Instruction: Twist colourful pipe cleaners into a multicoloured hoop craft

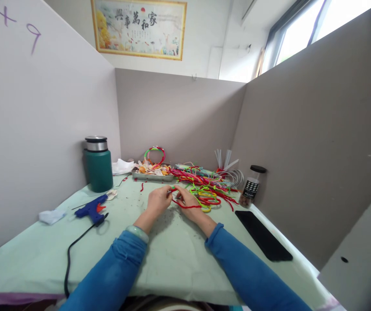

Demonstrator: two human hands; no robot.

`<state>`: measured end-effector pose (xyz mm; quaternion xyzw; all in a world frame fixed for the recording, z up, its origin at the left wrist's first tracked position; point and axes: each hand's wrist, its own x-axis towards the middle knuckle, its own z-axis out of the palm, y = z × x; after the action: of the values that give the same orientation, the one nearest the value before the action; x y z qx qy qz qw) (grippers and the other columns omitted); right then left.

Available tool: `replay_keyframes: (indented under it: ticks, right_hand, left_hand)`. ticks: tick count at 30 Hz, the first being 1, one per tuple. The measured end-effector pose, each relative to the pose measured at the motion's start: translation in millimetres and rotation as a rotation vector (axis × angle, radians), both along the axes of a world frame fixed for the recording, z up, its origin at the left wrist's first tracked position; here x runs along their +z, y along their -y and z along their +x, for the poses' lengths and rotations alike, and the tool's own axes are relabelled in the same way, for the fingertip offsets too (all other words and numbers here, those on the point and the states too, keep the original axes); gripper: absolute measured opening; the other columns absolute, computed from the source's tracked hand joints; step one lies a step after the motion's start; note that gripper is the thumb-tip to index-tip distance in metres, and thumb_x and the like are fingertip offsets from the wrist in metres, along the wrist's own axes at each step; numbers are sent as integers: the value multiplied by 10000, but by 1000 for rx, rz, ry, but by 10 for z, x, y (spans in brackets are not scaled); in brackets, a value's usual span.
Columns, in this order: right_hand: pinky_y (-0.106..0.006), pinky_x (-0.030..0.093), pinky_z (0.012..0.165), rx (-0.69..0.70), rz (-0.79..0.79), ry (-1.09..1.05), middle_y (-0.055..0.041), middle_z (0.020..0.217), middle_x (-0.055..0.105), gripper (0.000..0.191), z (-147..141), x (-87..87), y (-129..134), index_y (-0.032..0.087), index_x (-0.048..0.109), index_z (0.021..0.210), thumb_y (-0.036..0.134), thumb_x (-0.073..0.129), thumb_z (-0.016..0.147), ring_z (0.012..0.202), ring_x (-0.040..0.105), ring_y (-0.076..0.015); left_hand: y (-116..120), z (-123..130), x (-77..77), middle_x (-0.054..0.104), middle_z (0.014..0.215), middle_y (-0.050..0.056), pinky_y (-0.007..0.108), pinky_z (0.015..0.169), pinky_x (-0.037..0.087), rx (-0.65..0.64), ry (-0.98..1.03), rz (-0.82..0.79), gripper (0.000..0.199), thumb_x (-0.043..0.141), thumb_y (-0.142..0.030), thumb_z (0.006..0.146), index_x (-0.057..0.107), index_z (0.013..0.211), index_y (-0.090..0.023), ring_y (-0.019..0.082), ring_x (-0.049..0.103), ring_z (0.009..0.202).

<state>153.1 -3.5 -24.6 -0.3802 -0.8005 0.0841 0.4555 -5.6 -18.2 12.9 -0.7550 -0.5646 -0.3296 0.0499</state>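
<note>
My left hand (158,201) and my right hand (188,202) meet over the middle of the table, fingers closed together. Between them runs a red pipe cleaner (187,206), its loose end trailing across the back of my right hand. A bit of green shows at the fingertips, too small to make out. Just beyond my right hand lies a heap of coloured pipe cleaners (201,178), mostly red and green. Yellow and red looped pieces (209,199) rest beside that hand. A short red scrap (142,187) lies beyond my left hand.
At left are a blue glue gun (91,209) with a black cord, a green bottle (98,166) and white tissue (52,217). A metal tray (153,177) holds small pieces and a coloured ring (155,156). At right stand a jar (251,188) and a flat black object (263,235). Partition walls enclose the table.
</note>
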Motion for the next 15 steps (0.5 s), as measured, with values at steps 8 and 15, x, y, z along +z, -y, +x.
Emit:
replay_keyframes:
  ticks: [8, 15]
  right_hand:
    - [-329, 432, 820, -20, -5, -16, -62, 990, 622, 391, -10, 53, 59, 227, 523, 1232, 203, 477, 845, 857, 559, -178]
    - [-315, 433, 796, -37, -15, -15, -68, 1039, 624, 359, -18, 68, 61, 220, 535, 1208, 244, 494, 852, 854, 566, -178]
  left_hand:
    - [-9, -7, -11, 720, 927, 61, 251, 714, 398, 7, -3, 4, 291, 479, -233, 825, 694, 1021, -242, 179, 637, 823]
    - [-12, 3, -2, 716, 996, 57, 262, 767, 430, 1, 27, -3, 310, 483, -259, 834, 683, 1071, -247, 196, 648, 898]
